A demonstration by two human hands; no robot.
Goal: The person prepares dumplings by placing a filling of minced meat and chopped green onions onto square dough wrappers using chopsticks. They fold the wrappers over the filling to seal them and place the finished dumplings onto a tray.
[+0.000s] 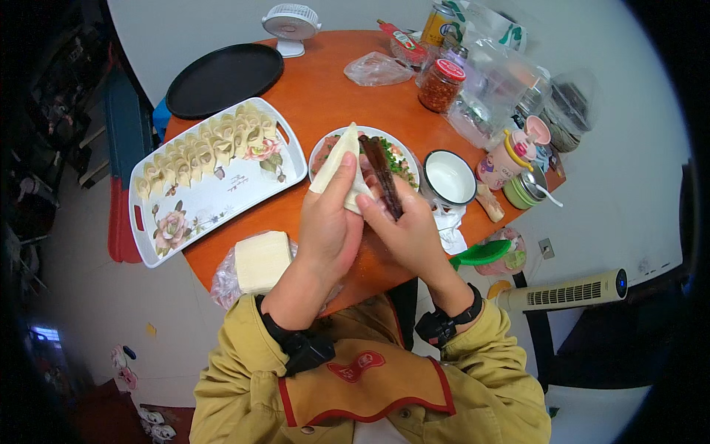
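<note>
My left hand (327,219) holds a pale wonton wrapper (339,169), folded to a point at the top. The thumb of my right hand (407,230) touches the wrapper's lower right edge. That same hand grips dark brown chopsticks (381,175), their tips pointing away from me. Whether filling lies inside the fold cannot be seen. Behind both hands is a white plate (383,132) of pink minced filling with chopped greens (398,161), partly covered by them. Left of my left forearm, a stack of square wrappers (263,262) lies on a plastic bag (224,280).
A floral white tray (227,205) holds rows of folded wontons (208,145), overhanging the table's left edge. Behind it are a round black tray (224,80) and white fan (291,28). Rightward stand an enamel bowl (450,176), pink bottle (503,161) and red-lidded jar (442,86).
</note>
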